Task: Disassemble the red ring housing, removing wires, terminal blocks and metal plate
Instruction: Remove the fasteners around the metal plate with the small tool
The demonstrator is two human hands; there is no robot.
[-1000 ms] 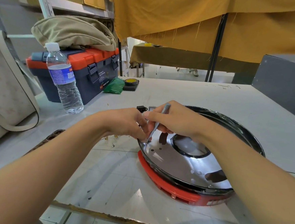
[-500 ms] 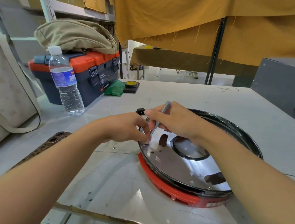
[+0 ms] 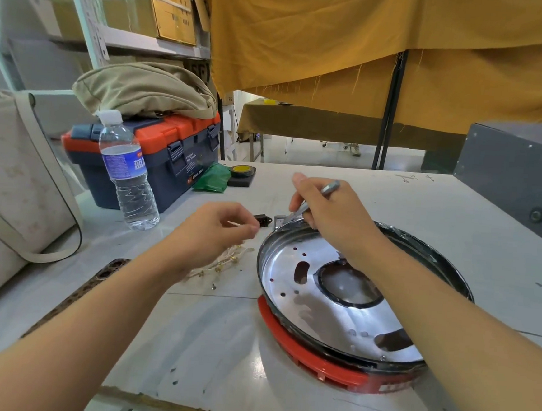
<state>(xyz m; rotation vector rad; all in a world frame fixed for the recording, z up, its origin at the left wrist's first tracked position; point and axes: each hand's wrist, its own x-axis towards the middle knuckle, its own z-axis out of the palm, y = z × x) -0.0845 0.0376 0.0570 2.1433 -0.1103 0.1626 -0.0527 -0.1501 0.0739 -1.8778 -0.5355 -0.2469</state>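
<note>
Head view. The red ring housing (image 3: pixel 331 370) lies flat on the white table (image 3: pixel 187 344), right of centre and near the front edge. Only its near arc shows, red with slots along the rim. On top of it sits the metal plate (image 3: pixel 329 313), a shallow, shiny, round dish with a dark rim, a large round central opening, two oblong slots and several small holes. Reflections wash out much of its surface.

Right hand (image 3: pixel 327 216) hovers over the far-left rim of the plate, fingers curled around a slim metal tool (image 3: pixel 315 199); the tool's tip is hidden behind the hand and the plate rim. The right forearm crosses the plate and covers its right side.

Left hand (image 3: pixel 216 230) is just left of the plate, above the table, fingers curled, thumb and fingertips pinching something very small and pale; I cannot tell what it is.

Beside the left hand, a small black part (image 3: pixel 263 220) and a small grey part (image 3: pixel 278 220) rest on the table just outside the plate rim, too small to identify. A tangle of pale wires (image 3: pixel 226 262) lies under the left wrist, partly hidden
</note>
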